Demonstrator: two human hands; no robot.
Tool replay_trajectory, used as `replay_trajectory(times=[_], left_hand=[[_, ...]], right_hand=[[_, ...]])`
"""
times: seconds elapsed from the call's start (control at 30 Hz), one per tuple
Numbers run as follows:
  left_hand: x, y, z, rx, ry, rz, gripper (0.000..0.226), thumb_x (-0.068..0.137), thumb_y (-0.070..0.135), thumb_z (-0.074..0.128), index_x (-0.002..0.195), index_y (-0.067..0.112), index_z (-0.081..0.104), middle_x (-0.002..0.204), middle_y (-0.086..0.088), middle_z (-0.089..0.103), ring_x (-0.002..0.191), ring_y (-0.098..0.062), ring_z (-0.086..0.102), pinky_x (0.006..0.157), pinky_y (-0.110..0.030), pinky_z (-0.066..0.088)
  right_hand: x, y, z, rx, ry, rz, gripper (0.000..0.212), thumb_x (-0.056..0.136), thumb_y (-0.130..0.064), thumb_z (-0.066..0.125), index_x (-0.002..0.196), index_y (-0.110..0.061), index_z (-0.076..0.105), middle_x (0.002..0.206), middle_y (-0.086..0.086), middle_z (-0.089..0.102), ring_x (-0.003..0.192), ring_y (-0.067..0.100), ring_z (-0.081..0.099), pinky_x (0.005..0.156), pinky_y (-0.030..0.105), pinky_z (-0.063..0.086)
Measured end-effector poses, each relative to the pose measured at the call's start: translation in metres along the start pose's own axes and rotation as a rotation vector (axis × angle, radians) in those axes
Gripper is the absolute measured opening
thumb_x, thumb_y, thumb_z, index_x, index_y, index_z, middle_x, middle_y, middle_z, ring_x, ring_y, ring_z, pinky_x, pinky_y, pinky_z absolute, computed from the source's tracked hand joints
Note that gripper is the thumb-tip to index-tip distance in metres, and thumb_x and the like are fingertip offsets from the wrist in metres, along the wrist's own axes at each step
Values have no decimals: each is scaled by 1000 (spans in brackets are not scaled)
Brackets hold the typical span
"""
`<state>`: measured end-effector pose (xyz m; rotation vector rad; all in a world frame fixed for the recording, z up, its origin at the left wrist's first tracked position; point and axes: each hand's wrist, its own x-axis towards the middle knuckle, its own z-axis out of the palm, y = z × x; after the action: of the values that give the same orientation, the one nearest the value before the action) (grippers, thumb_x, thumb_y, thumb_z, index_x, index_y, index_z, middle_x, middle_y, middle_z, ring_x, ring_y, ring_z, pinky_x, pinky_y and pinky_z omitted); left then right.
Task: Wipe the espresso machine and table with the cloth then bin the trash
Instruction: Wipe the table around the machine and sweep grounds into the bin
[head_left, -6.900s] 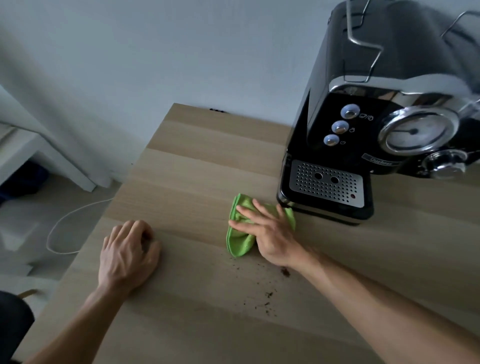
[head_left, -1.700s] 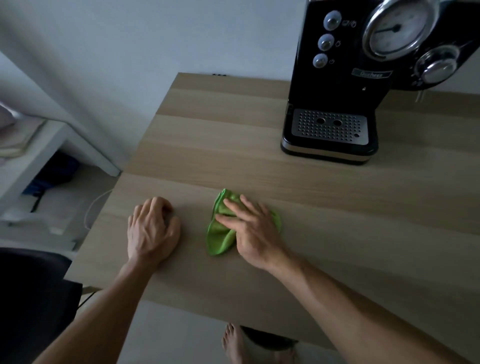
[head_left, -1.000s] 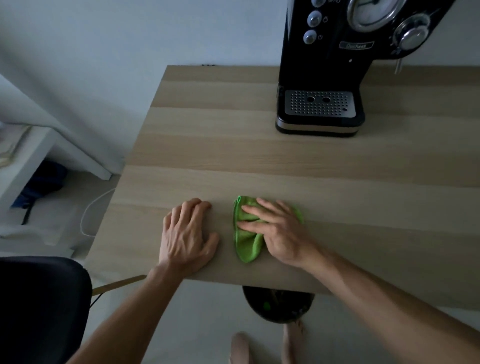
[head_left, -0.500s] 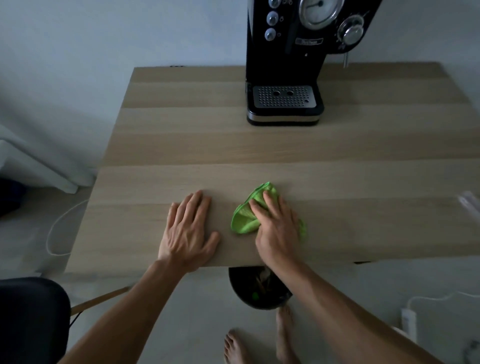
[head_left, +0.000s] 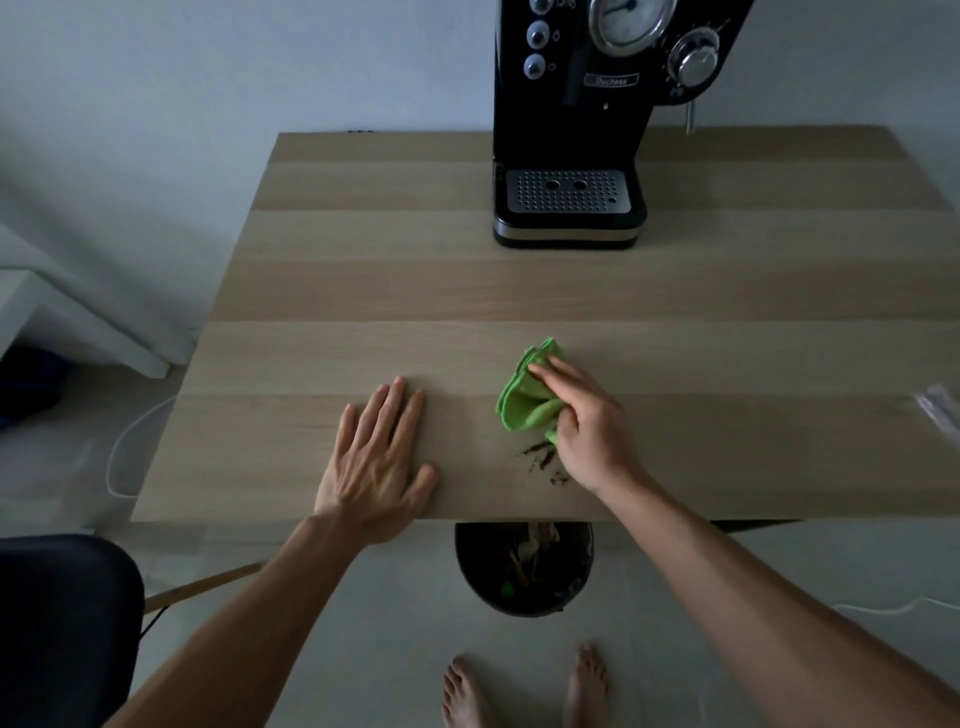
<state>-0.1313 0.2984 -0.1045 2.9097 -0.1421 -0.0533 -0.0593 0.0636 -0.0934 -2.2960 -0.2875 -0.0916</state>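
While the left hand lies flat and open near the table's front edge, seemingly as a brace, the right hand bunches the green cloth just behind dark coffee grounds, probably because the bin waits below that edge.

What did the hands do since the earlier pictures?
The right hand has dragged the crumpled green cloth and dark crumbs toward the table's near edge, above the black bin, now bunching it. The left hand opened flat. The black espresso machine stayed put.
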Motion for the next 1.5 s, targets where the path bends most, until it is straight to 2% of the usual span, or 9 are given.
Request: replay_trajectory(times=[0.13, 0.27, 0.4, 0.67, 0.8, 1.0, 1.23, 1.33, 1.5], left_hand=[[-1, 3, -2, 1, 14, -24, 77, 81, 51, 33, 148, 12, 30, 156, -10, 21, 144, -26, 19, 116, -47, 14], [-1, 7, -5, -4, -1, -39, 77, 79, 50, 37, 146, 12, 35, 154, -12, 27, 142, -28, 27, 114, -50, 21], [-2, 5, -4, 6, 12, -38, 78, 80, 50, 33, 148, 11, 31, 156, -11, 23, 144, -27, 21, 115, -47, 13], [17, 48, 5, -25, -32, 58, 75, 82, 45, 32, 145, 6, 35, 154, -13, 27, 142, -29, 26, 111, -58, 23], [18, 41, 6, 1, -30, 100, 75, 82, 47, 30, 146, 8, 33, 155, -11, 27, 142, -27, 26, 111, -54, 25], [16, 43, 8, -1, 11, 89, 76, 82, 48, 27, 148, 10, 30, 157, -7, 22, 145, -22, 20, 117, -48, 15], [15, 41, 11, -9, 39, 88, 76, 81, 47, 29, 149, 12, 29, 157, -6, 23, 144, -21, 20, 117, -48, 14], [16, 39, 12, -8, 33, 92, 76, 82, 48, 28, 149, 12, 28, 157, -6, 22, 145, -21, 19, 117, -49, 15], [15, 41, 12, -1, 31, 87, 76, 81, 47, 29, 149, 12, 29, 157, -6, 22, 145, -21, 20, 116, -50, 15]], right_hand=[[4, -12, 22, -232, -178, -59, 60, 75, -10, 31, 125, -26, 60, 141, 4, 49, 132, 34, 40, 107, 46, 34], [-5, -9, 26, -286, -288, -437, 55, 76, -13, 29, 113, -24, 69, 130, 11, 59, 119, 43, 52, 91, 55, 47], [-6, 10, 1, -365, -379, -603, 53, 82, -11, 29, 114, -26, 67, 129, 8, 59, 119, 41, 53, 97, 57, 41], [-39, 26, -21, -372, -133, -264, 53, 77, -13, 31, 113, -21, 69, 129, 10, 59, 118, 42, 54, 89, 53, 48], [-64, 8, -12, -306, -141, -132, 57, 77, -15, 27, 118, -19, 66, 136, 10, 54, 124, 39, 49, 98, 51, 43], [-38, 12, -50, 59, 133, 127, 52, 76, -3, 35, 121, -4, 62, 126, 15, 60, 115, 21, 56, 98, 3, 29], [-48, 34, -33, -204, 255, 124, 53, 76, -6, 33, 119, -7, 64, 124, 16, 61, 109, 36, 58, 98, 33, 42], [-61, 26, -19, -218, 300, 121, 52, 73, 2, 40, 118, -8, 65, 119, 15, 64, 103, 37, 60, 93, 37, 45], [-84, 0, 1, -201, 219, 69, 55, 76, -7, 32, 122, -8, 62, 121, 14, 62, 107, 34, 58, 93, 40, 45]])
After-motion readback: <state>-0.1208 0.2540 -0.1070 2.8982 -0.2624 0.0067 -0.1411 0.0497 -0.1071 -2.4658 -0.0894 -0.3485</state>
